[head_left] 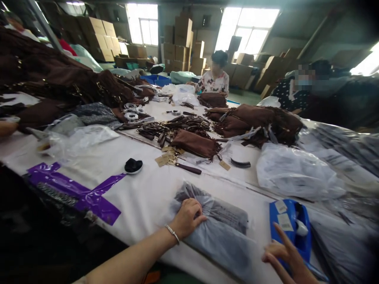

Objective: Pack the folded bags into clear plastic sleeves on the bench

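Note:
My left hand [188,217], with a thin bracelet at the wrist, is closed on the gathered edge of a clear plastic bag [219,232] that holds a grey folded item and lies on the white table [145,193]. My right hand [284,254] hovers at the lower right with its fingers spread, just in front of a blue tape dispenser [288,227]. It holds nothing.
Purple tape strips [79,189] lie at the left, and a small black object [133,165] sits on a dish. Brown fringed bags [254,122], straps and tags [166,157] fill the middle. Filled plastic bags [296,173] lie at the right. Two people sit across the table, with cardboard boxes [183,39] behind.

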A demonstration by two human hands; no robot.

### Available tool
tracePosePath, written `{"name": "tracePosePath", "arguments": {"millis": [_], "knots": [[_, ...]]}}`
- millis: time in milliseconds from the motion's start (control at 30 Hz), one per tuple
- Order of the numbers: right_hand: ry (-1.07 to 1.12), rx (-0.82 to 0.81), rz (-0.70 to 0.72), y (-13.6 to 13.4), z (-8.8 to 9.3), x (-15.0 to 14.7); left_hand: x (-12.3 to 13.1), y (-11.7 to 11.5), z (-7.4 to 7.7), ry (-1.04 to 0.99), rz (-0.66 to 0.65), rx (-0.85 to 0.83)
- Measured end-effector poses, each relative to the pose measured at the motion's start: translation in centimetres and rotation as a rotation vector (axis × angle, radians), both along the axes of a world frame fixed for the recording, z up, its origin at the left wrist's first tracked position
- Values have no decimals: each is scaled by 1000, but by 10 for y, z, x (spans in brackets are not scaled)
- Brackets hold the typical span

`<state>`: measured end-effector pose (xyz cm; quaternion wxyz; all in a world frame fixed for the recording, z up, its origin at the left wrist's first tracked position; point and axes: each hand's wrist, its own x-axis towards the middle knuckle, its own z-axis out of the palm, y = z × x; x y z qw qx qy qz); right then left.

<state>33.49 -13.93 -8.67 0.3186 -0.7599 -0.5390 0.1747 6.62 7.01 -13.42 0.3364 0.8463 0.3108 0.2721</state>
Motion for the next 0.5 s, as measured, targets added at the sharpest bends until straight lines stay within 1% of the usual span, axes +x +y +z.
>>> {"name": "tracePosePath", "arguments": {"millis": [33, 100, 133, 200, 267, 333, 367, 433, 500], "knots": [[26, -42, 145, 26, 8, -14, 0, 0, 1, 5, 5, -9], [-39, -124, 382, 75, 21, -39, 1, 1, 3, 18, 7, -22], [-104, -180, 457, 96, 24, -48, 2, 1, 4, 25, 5, -23], [-250, -301, 527, 126, 27, -59, 2, 1, 6, 40, 7, -20], [-373, -413, 531, 144, 24, -58, 2, 1, 7, 60, 5, -7], [-472, -480, 511, 152, 19, -47, 2, 2, 8, 79, -5, 5], [-522, -495, 474, 154, 17, -38, 2, 3, 8, 85, -11, 8], [-616, -475, 348, 153, 13, -18, 3, 3, 8, 90, -13, 9], [-623, -359, 231, 148, 5, -4, 4, 3, 7, 89, -6, 9]]}}
